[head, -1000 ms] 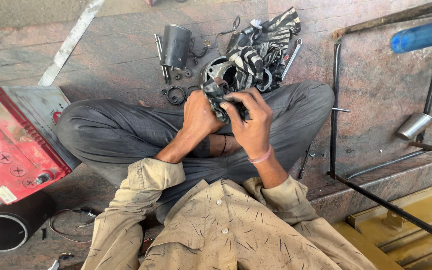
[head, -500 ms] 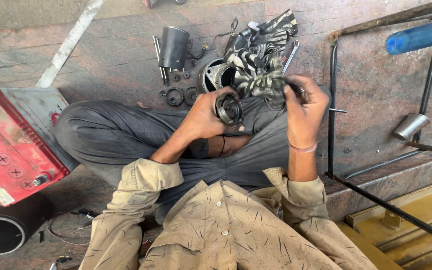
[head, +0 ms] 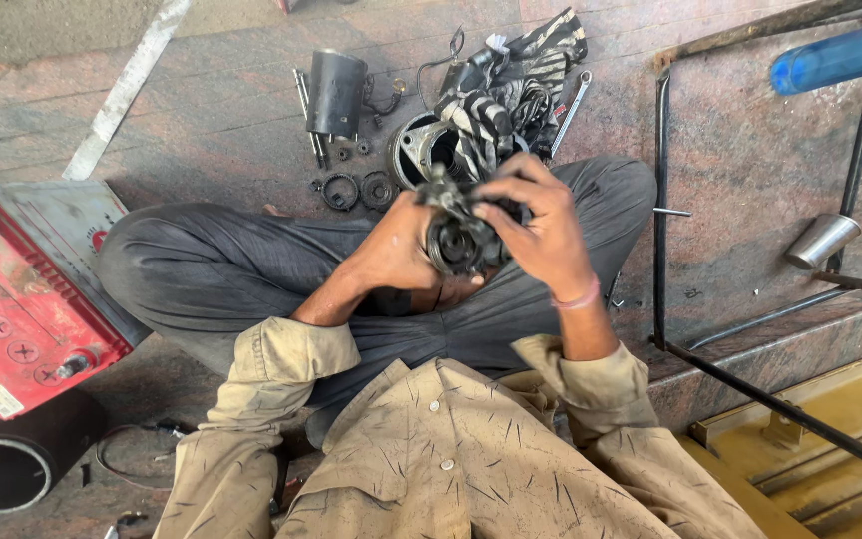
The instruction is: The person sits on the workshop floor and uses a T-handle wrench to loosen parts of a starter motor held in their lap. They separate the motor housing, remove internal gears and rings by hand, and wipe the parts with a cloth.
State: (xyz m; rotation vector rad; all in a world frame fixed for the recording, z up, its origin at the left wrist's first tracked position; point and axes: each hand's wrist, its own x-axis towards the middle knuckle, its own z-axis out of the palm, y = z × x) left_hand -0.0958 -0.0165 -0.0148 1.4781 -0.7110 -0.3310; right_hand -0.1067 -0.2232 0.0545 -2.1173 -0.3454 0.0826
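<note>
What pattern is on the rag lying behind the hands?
Black and white stripes, grimy. The rag shows best in the head view, on the floor beside the wrench.

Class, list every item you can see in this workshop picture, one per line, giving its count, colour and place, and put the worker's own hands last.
round greasy metal motor part: one, black, held in both hands
dark metal cylinder housing: one, black, upright on floor ahead
small toothed gear rings: two, black, floor beside the cylinder
striped rag: one, black and white, over parts ahead
steel spanner: one, silver, right of the rag
red vehicle battery: one, floor at left
black pipe end: one, lower left
blue tube: one, top right
left hand: one, under the part
right hand: one, over the part
</note>
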